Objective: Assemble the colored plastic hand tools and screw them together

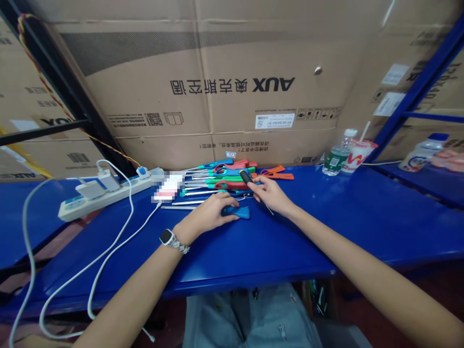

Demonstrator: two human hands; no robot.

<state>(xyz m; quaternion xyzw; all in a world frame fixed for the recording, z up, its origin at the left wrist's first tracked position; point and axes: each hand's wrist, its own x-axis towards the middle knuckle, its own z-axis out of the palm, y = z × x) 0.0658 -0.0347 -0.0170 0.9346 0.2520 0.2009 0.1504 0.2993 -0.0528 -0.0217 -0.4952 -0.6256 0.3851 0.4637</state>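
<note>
My left hand [213, 211] rests on the blue tabletop with its fingers closed over a blue long-nosed lighter [242, 212]. The lighter's metal tube points left from beneath the hand. In my right hand [271, 194] is a screwdriver [246, 177] with a black and yellow handle; its thin shaft slants down past the fingers toward the table. Just beyond both hands lies a row of several similar lighters [232, 184] in red, green and blue, tubes to the left. Orange plastic handle pieces [277, 174] lie at the row's right end. A small bent wire [246, 196] shows between my hands.
A white power strip [108, 191] with plugged chargers stands left, its cables [112, 246] looping over the front edge. A pixelated object [168, 187] lies beside the lighters. Back right stand a water bottle [337, 157] and a red-white cup [357, 157]. Large cardboard [232, 58] walls the back.
</note>
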